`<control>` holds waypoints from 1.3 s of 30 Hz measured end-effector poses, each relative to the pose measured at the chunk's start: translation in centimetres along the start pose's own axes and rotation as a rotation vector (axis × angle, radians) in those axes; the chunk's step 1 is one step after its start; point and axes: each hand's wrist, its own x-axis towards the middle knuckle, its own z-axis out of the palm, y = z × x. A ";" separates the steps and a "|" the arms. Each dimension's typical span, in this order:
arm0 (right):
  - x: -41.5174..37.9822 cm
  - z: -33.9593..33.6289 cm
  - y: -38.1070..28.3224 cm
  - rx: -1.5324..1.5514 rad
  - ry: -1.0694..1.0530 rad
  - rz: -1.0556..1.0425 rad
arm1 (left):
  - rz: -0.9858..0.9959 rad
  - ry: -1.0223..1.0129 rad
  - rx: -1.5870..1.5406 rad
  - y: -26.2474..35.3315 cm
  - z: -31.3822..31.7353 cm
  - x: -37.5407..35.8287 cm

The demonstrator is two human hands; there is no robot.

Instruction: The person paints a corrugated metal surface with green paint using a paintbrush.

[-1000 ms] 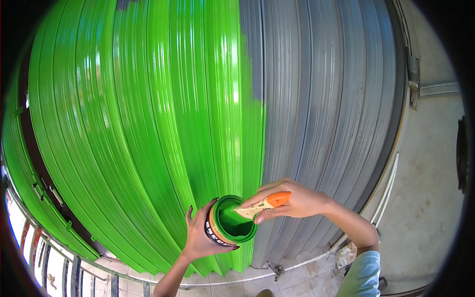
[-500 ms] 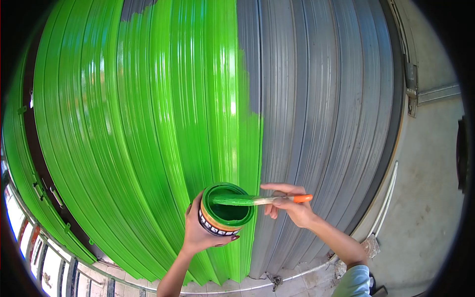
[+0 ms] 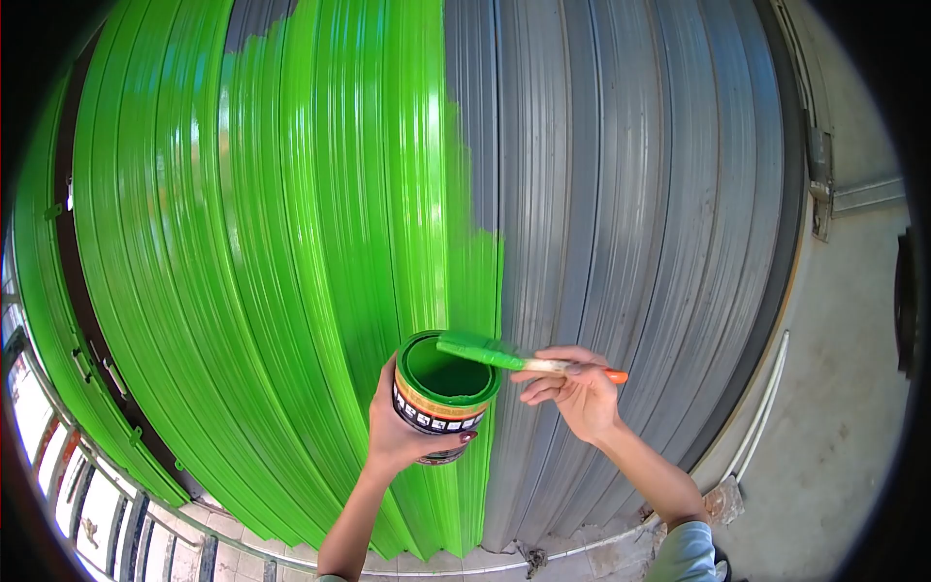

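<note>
My left hand [image 3: 402, 436] is wrapped round a paint can [image 3: 438, 407] with a black, white and orange label and green paint inside. In my right hand [image 3: 582, 393] is a paintbrush [image 3: 543, 365] with an orange-tipped handle, gripped between thumb and fingers. Its bristles, coated in green, are over the far rim of the can. Behind both hands stands a ribbed metal panel, its left part painted green [image 3: 359, 242] and its right part bare grey [image 3: 621, 242]. The painted edge is stepped, and a small grey patch [image 3: 257, 21] shows near the top.
A concrete wall [image 3: 844, 388] rises on the right, with a metal bracket [image 3: 819, 179] and white pipes [image 3: 761, 407] near it. Metal railings [image 3: 126, 524] run along the lower left. Pale floor tiles [image 3: 446, 563] lie below the panel.
The brush has been lifted from inside the can to its far rim, bristles tilting upward. The can has tipped more upright, showing more of its label. The view has shifted slightly.
</note>
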 end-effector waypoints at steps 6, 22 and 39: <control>3.0 -2.4 -0.8 -0.026 -0.078 -0.101 | -0.028 0.076 -0.058 0.2 1.6 2.1; 15.9 -2.9 -1.7 -0.159 0.267 -0.267 | -0.032 0.129 0.079 2.1 3.0 2.2; 12.5 -5.7 3.7 -0.207 0.196 -0.271 | -0.106 0.065 0.016 1.2 1.3 -0.1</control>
